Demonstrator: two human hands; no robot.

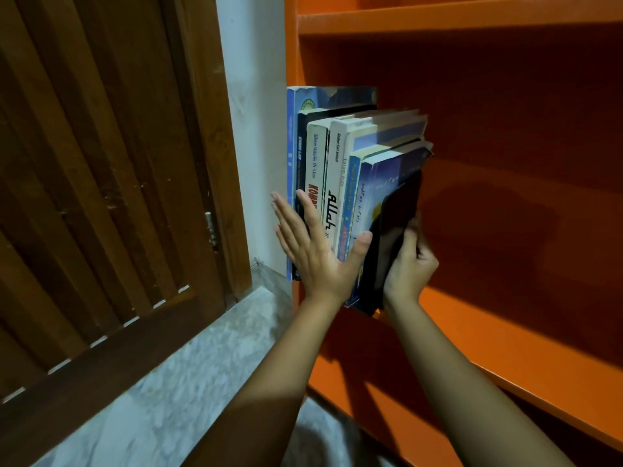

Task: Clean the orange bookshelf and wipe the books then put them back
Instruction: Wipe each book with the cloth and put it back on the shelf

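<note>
both forearms (269, 392) fill the bottom of my view, cut off by the lower edge.

on the left hand (313, 254) the fingers (286, 220) are straight and slightly spread. they lie flat against the spines of the books (333, 163), and the thumb reaches out to the right onto the last blue book. on the right hand (409, 267) the fingers are curled round a dark cloth (394, 227) and hold it against that blue book's cover. the fingertips sit behind the cloth, so i see only the thumb and knuckles. the cloth hides the lower right of the cover and most of its print.

the books stand upright in a row at the left end of the orange shelf (488, 318), spines toward me. they overlap, so i cannot count them with certainty. both hands cover their lower ends, and i cannot tell whether they all rest fully on the board.

that board runs off to the right, with its back in deep shadow. one board above and one below are cut off by the frame.

left of the shelf i see a strip of white wall (253, 129), a brown slatted door (101, 197) and a grey marbled floor (188, 382).
</note>
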